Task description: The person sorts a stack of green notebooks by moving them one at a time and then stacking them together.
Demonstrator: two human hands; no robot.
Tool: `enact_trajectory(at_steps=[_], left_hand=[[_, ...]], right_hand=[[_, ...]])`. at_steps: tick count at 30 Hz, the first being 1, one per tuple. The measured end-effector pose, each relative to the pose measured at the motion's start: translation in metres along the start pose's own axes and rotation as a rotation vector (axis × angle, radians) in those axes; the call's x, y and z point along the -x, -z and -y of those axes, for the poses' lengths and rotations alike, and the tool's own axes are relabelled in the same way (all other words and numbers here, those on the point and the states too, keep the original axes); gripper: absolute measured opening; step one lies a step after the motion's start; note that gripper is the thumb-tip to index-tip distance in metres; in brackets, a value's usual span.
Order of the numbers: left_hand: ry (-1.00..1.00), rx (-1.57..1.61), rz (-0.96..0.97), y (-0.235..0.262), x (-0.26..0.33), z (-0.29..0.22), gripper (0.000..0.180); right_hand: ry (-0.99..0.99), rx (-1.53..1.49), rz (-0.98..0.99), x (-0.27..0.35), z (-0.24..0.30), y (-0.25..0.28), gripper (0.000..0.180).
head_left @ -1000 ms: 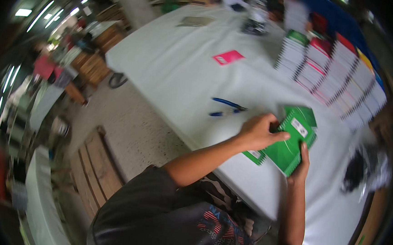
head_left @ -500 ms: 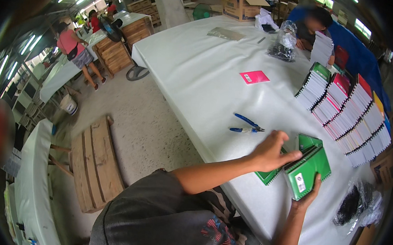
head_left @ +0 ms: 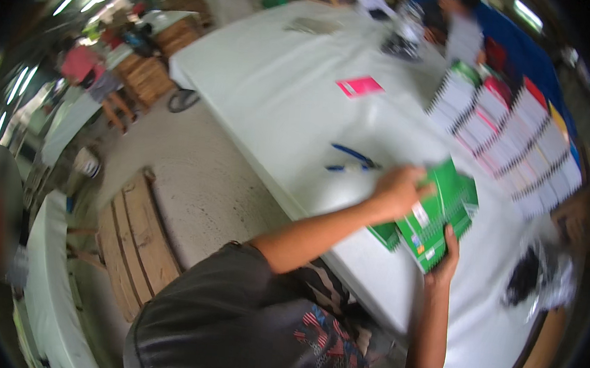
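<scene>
Left hand [head_left: 398, 190] motion-blurred, its fingertips' grip on green notebooks [head_left: 436, 218] unclear

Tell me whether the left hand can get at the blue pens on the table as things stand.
Probably yes. The left hand rests on the green notebooks, and the blue pens lie close beside it on bare white table with nothing between.

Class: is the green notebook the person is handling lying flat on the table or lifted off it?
Lifted: the green notebook tilts, gripped by the right hand.

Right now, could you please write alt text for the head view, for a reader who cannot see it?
A person's left hand and right hand grip green notebooks at the edge of a white table. Blue pens, a pink card and rows of spiral notebooks lie beyond.
</scene>
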State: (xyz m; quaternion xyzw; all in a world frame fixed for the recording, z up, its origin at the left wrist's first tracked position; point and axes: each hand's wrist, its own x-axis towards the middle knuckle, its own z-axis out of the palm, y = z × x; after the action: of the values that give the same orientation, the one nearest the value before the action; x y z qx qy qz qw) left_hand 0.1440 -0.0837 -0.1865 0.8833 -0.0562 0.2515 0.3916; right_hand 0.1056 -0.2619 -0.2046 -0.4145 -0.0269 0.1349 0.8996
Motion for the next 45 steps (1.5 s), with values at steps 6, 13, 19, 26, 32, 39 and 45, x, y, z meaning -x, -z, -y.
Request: enact_trajectory(at_steps=[6, 13, 19, 26, 32, 39, 45], left_hand=[[0.494, 1.088, 0.199, 0.065, -0.003, 0.002, 0.044], [-0.020, -0.645, -0.034, 0.028, 0.039, 0.008, 0.070], [0.254, 0.144, 0.545, 0.038, 0.000, -0.031, 0.055], [0.234, -0.247, 0.277, 0.031, 0.033, 0.037, 0.057], [0.095, 0.034, 0.167, 0.019, 0.024, -0.028, 0.068], [0.263, 0.084, 0.493, 0.038, -0.019, -0.043, 0.045], [0.510, 0.750, 0.217, 0.053, -0.019, -0.035, 0.039]], right_hand=[[0.159, -0.127, -0.182, -0.007, 0.033, 0.014, 0.042], [0.238, -0.034, -0.210, -0.007, 0.036, 0.023, 0.049], [0.091, 0.027, -0.193, 0.000, 0.006, -0.009, 0.072], [0.203, -0.011, -0.229, -0.004, 0.035, 0.007, 0.050], [0.235, -0.038, -0.261, 0.000, 0.011, -0.002, 0.065], [0.119, -0.029, -0.173, 0.000, 0.011, -0.012, 0.063], [0.204, -0.124, -0.196, -0.003, 0.037, 0.020, 0.051]])
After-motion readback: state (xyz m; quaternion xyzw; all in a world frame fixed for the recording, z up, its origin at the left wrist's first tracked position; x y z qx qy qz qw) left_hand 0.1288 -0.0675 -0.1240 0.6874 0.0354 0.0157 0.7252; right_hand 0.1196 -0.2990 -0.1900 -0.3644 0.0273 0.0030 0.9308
